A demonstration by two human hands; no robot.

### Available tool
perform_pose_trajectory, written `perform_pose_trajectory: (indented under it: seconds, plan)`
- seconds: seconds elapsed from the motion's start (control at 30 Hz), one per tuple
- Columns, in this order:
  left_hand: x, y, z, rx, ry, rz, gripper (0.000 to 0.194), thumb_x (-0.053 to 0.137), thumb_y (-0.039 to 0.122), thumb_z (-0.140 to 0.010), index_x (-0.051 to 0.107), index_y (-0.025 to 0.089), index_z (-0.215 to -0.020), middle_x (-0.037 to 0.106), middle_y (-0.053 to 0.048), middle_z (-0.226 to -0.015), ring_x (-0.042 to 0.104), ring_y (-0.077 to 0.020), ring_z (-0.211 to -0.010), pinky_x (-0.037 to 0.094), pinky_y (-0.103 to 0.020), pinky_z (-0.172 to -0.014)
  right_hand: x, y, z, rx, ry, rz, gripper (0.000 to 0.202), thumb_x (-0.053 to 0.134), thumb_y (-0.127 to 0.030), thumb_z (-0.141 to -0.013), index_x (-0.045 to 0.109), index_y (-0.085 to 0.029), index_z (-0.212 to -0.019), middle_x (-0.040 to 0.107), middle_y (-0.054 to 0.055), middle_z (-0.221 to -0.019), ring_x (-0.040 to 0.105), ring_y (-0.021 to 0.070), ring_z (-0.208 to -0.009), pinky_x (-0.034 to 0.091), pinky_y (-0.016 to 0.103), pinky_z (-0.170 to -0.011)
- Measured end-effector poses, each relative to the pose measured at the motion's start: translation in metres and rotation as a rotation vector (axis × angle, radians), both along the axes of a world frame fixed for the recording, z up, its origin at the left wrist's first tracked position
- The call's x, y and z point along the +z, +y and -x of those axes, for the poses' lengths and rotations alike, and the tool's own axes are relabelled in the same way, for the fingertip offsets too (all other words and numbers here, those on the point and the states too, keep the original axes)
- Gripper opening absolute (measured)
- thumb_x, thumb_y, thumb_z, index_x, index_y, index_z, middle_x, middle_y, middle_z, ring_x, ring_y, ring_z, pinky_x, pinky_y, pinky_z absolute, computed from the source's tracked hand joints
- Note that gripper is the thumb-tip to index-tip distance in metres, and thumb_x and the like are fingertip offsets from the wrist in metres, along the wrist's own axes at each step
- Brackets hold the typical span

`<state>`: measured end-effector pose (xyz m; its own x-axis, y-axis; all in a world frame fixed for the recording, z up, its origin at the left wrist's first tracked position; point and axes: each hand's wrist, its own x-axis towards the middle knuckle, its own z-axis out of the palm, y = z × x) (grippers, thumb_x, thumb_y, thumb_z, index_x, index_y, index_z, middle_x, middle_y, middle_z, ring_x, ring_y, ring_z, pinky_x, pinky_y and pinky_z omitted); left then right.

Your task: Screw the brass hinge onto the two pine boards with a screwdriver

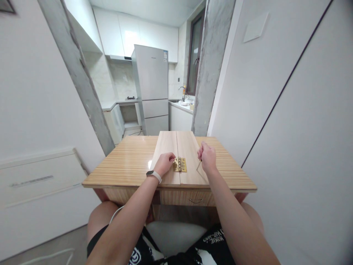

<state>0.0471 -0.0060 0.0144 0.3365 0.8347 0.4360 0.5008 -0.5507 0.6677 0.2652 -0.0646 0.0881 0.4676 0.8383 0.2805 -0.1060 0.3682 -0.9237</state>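
Observation:
A brass hinge (180, 165) lies spread across the seam between two pale wooden boards, the left board (167, 141) and the right board (187, 145). At the edge of the hinge's left leaf is my left hand (164, 162), its fingers curled and pressed together; whatever they pinch is hidden or too small to make out. To the right of the hinge, my right hand (208, 157) is closed in a fist around a thin tan rod (199, 165). The rod slants down toward the right board, its upper end hidden in the fist.
Beneath the boards stands a glossy wood-grain table (127, 160) with a drawer handle (195, 201) at its front. White walls rise close on both sides. A grey refrigerator (153, 77) and a sink tap (182, 92) are in the kitchen beyond.

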Motion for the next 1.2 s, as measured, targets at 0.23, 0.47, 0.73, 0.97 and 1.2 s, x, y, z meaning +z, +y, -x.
perform_pose_trajectory:
  seconds: [0.23, 0.47, 0.73, 0.97, 1.2]
  plan:
    - [-0.005, 0.003, -0.004, -0.006, -0.021, 0.018, 0.017, 0.065, 0.006, -0.092, 0.077, 0.017, -0.089, 0.079, -0.005, -0.089, 0.071, -0.0173, -0.083, 0.052, -0.027, -0.077, -0.004, 0.003, -0.001, 0.006, -0.001, -0.007, 0.056, 0.063, -0.054, -0.092, 0.037, -0.026, -0.050, 0.037, -0.005, -0.039, 0.033, 0.0094, -0.037, 0.023, 0.028, -0.039]
    - [-0.006, 0.002, -0.004, 0.012, -0.006, 0.001, 0.017, 0.064, 0.007, -0.092, 0.078, 0.018, -0.089, 0.079, -0.005, -0.090, 0.071, -0.0173, -0.084, 0.052, -0.027, -0.078, -0.004, 0.002, 0.000, 0.005, 0.000, -0.011, 0.057, 0.063, -0.051, -0.092, 0.037, -0.025, -0.049, 0.038, -0.004, -0.039, 0.034, 0.0093, -0.038, 0.023, 0.027, -0.039]
    - [-0.005, 0.002, -0.005, -0.020, 0.037, -0.003, 0.020, 0.064, 0.005, -0.090, 0.078, 0.018, -0.090, 0.078, -0.004, -0.088, 0.070, -0.0161, -0.082, 0.050, -0.025, -0.076, -0.003, 0.001, -0.001, -0.001, 0.008, -0.003, 0.058, 0.064, -0.054, -0.091, 0.037, -0.026, -0.048, 0.036, -0.005, -0.039, 0.034, 0.0096, -0.038, 0.022, 0.027, -0.039]
    - [-0.007, 0.000, -0.008, 0.002, 0.032, -0.010, 0.020, 0.064, 0.003, -0.089, 0.077, 0.018, -0.089, 0.076, -0.002, -0.086, 0.067, -0.0149, -0.081, 0.049, -0.025, -0.076, -0.003, -0.003, 0.000, 0.015, 0.022, -0.011, 0.058, 0.065, -0.056, -0.090, 0.038, -0.025, -0.049, 0.037, -0.005, -0.040, 0.033, 0.0091, -0.038, 0.022, 0.027, -0.039]
    - [-0.014, -0.001, -0.009, 0.025, -0.025, -0.009, 0.019, 0.066, 0.002, -0.088, 0.075, 0.018, -0.092, 0.076, -0.003, -0.087, 0.068, -0.0149, -0.081, 0.051, -0.025, -0.076, 0.016, 0.003, 0.010, 0.122, 0.070, -0.064, 0.050, 0.063, -0.053, -0.087, 0.041, -0.025, -0.053, 0.041, -0.003, -0.044, 0.036, 0.0099, -0.041, 0.023, 0.027, -0.040]
